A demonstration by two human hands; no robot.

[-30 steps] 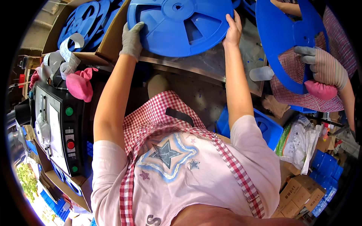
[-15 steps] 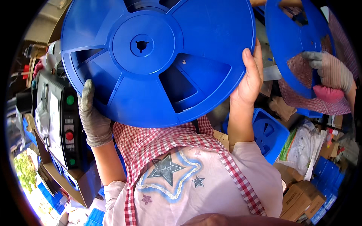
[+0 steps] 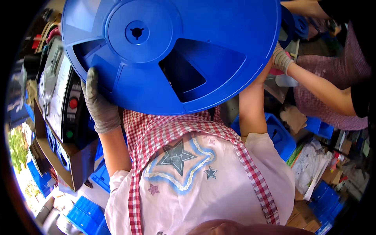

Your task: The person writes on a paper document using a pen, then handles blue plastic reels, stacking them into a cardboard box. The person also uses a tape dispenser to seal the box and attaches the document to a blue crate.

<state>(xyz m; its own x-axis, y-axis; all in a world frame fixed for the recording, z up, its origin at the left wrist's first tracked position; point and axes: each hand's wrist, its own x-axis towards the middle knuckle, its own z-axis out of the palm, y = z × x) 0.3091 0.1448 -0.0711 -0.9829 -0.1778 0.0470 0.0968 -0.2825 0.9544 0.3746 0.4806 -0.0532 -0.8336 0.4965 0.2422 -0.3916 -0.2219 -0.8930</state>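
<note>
A large blue plastic reel [image 3: 223, 27] with a small keyed centre hole and wide cut-out windows fills the upper middle, raised in front of my chest. My left hand [image 3: 100, 105], in a grey glove, is closed on its left rim, with fingers showing on the near face. My bare right hand [image 3: 267, 74] is at the right rim, mostly behind the reel; its fingers are hidden. A co-worker's gloved hand [image 3: 281, 58] shows close beside it, and whether it touches the reel cannot be made out.
A black-framed machine [image 3: 64, 105] with red and green buttons stands at left, above an open cardboard box [image 3: 78, 172]. Blue crates [image 3: 84, 211] lie lower left. At right are a blue bin [image 3: 280, 137], white plastic bags [image 3: 309, 164], cartons [image 3: 303, 217] and the co-worker's checked apron [image 3: 313, 94].
The reel has shifted up and slightly right in view. My right hand has slid out of sight behind its rim. The co-worker's second blue reel has moved away, mostly hidden behind mine.
</note>
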